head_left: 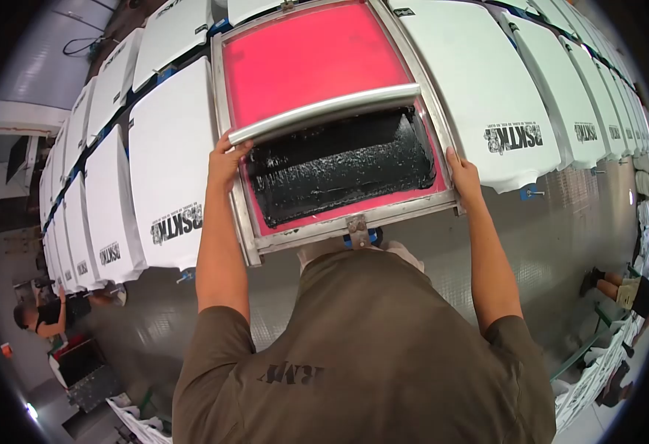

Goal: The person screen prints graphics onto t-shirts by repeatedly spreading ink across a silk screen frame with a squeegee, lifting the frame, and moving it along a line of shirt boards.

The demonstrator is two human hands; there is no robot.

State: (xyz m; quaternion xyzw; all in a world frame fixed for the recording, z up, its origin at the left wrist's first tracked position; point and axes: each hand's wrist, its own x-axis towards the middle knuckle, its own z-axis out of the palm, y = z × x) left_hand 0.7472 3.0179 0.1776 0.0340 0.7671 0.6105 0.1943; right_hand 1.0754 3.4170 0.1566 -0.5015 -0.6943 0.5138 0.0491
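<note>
A metal-edged printing screen (444, 133) with pink mesh lies before me over one of the boards. Black ink (339, 174) covers the part of the mesh nearest me. Across the screen, just beyond most of the ink, rests a squeegee (324, 112) with a long silver handle. My left hand (228, 163) is closed around the screen's left rail, its fingers beside the squeegee's left end. On the opposite rail, my right hand (463, 177) grips the frame, thumb on top and other fingers mostly hidden. What lies beneath the screen is covered.
White shirts on boards stand in a row to the left (169, 148) and right (480, 89), several with black lettering near their lower ends. A person (47, 314) is at the far left; other people show at the far right. Grey floor runs below the row.
</note>
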